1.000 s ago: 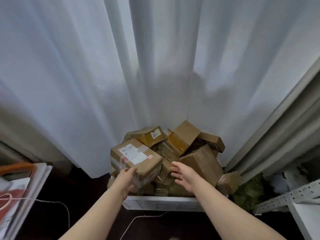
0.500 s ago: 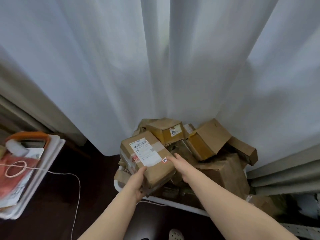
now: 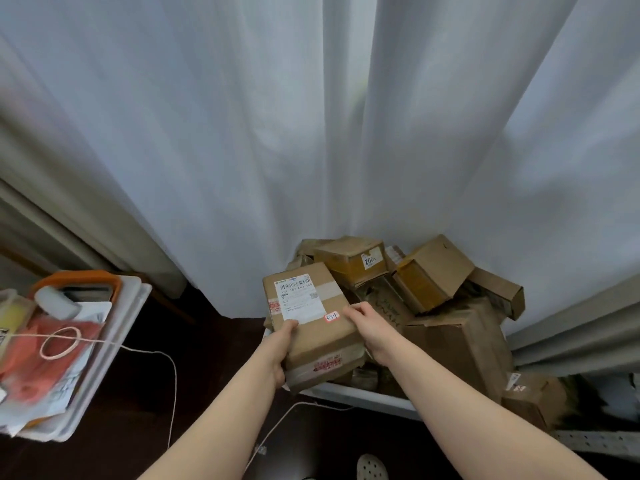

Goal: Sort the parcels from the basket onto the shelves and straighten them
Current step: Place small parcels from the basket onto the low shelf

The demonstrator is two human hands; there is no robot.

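Note:
A brown cardboard parcel (image 3: 322, 336) with a white shipping label and a small red-edged sticker is held over the near left corner of the white basket (image 3: 360, 396). My left hand (image 3: 280, 348) grips its left edge, thumb on the label. My right hand (image 3: 369, 323) grips its right edge. The basket is heaped with brown parcels, among them one marked "200" (image 3: 353, 259), a tilted box (image 3: 433, 271) and a large box (image 3: 460, 341).
White curtains (image 3: 311, 133) hang right behind the basket. At the left a white tray (image 3: 114, 341) holds an orange-handled thing, red bags and paper. A thin cord (image 3: 173, 375) runs over the dark floor. A small parcel (image 3: 533, 396) lies at the right, by a perforated metal shelf rail (image 3: 595, 439).
Both hands reached into the pile and closed on the labelled parcel. It has since been lifted and drawn toward me, its long side now pointing at me. The view turned left.

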